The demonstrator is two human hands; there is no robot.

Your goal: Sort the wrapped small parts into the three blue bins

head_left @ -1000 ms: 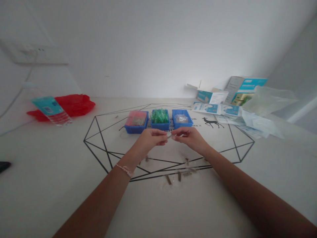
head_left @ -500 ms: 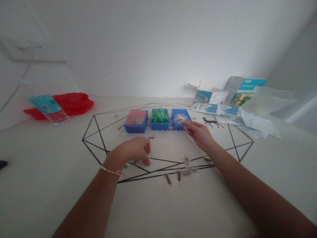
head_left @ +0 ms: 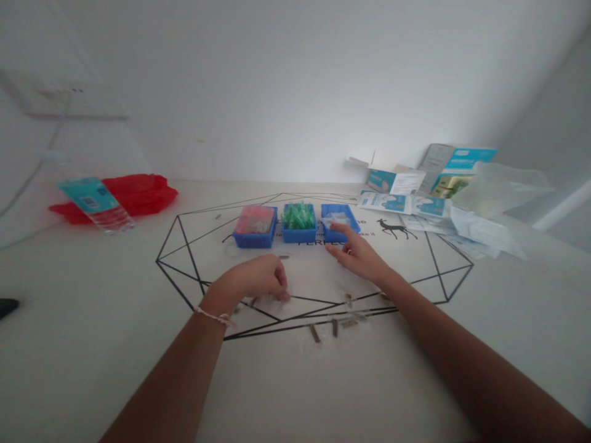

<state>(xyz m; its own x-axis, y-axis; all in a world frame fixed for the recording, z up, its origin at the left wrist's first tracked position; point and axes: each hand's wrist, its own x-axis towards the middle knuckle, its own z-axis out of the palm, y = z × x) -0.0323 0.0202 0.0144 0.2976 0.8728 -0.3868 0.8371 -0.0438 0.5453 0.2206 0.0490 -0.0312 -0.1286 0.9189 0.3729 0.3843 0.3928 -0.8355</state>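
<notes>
My left hand (head_left: pixel 256 278) is low over the table, thumb and fingertips pinched on the edge of what looks like a small clear plastic bag (head_left: pixel 273 303); its contents are partly hidden. My right hand (head_left: pixel 357 253) has thumb and forefinger spread, with the forefinger at the front of the right blue bin (head_left: pixel 344 235). Clear plastic pieces lie in that bin. In the middle blue bin (head_left: pixel 299 235) are green plastic pieces (head_left: pixel 299 215). The left blue bin (head_left: pixel 255 241) contains pink and greyish pieces. Several small bags with brownish-grey strips (head_left: pixel 335 328) lie near me.
Behind on the left, a clear bottle with a blue label (head_left: pixel 90 195) leans by a red plastic bag (head_left: pixel 143 192). Opened blue-and-white boxes (head_left: pixel 392 181), flat packets (head_left: pixel 480 227) and a translucent bag (head_left: pixel 501 187) crowd the back right. A dark object (head_left: pixel 8 306) sits at the left edge.
My right hand has drawn slightly back and left from the right bin, and its fingers have parted. My left hand's fingers have closed into a pinch, shifting slightly right.
</notes>
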